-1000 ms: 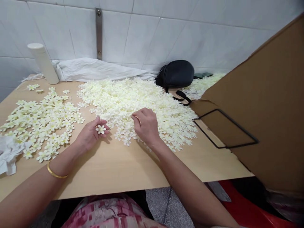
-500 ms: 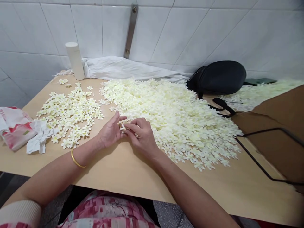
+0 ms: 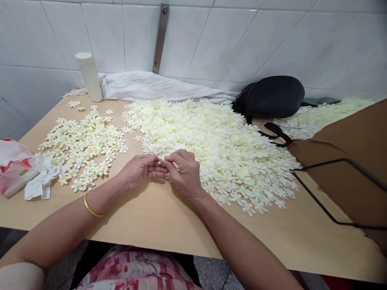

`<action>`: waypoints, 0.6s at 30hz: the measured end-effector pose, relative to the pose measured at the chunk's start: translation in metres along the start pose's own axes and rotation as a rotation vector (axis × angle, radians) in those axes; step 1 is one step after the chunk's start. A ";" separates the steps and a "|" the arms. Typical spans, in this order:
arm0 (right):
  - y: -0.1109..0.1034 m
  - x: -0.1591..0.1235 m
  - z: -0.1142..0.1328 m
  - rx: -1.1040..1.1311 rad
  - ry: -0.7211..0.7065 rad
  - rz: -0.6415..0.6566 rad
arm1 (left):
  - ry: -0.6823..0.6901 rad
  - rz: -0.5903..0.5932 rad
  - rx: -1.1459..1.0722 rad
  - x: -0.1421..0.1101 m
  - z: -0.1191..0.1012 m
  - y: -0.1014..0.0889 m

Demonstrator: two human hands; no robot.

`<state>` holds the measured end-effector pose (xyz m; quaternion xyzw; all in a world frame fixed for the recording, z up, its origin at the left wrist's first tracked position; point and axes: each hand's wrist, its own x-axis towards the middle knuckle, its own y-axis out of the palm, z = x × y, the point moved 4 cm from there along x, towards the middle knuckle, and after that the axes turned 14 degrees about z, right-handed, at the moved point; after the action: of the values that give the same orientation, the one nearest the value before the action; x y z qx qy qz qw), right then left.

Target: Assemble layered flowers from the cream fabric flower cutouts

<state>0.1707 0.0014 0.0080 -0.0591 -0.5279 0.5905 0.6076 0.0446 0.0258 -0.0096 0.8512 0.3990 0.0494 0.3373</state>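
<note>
My left hand (image 3: 140, 171) and my right hand (image 3: 184, 171) meet at the near edge of a large heap of white artificial flowers (image 3: 196, 133). Between their fingertips is a small pale flower (image 3: 161, 160), mostly covered by the fingers. The left thumb and fingers are closed on its left side. My right thumb and index finger pinch it from the right. To the left lies a smaller, flatter pile of similar flowers (image 3: 87, 145) with yellowish centres.
A white bottle (image 3: 90, 78) and white cloth (image 3: 145, 86) stand along the tiled wall. A black bag (image 3: 272, 96) sits behind the heap. Cardboard (image 3: 347, 161) with a black wire frame (image 3: 325, 211) is at right. Crumpled tissue (image 3: 42, 177) and a red-white packet (image 3: 13, 169) lie left.
My left thumb and fingers, which were spread, have closed in toward the flower at the right fingertips. The whole view has shifted slightly.
</note>
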 end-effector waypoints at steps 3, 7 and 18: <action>0.000 0.000 0.001 -0.047 -0.032 0.019 | 0.009 -0.010 0.050 -0.001 0.001 -0.001; 0.003 0.001 0.005 -0.064 -0.113 0.065 | 0.053 -0.053 0.093 -0.002 0.000 -0.004; 0.005 0.000 0.003 0.060 -0.138 0.072 | 0.091 -0.132 0.138 -0.001 -0.005 -0.009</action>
<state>0.1653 0.0009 0.0059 -0.0188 -0.5482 0.6303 0.5495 0.0363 0.0319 -0.0118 0.8412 0.4716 0.0378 0.2619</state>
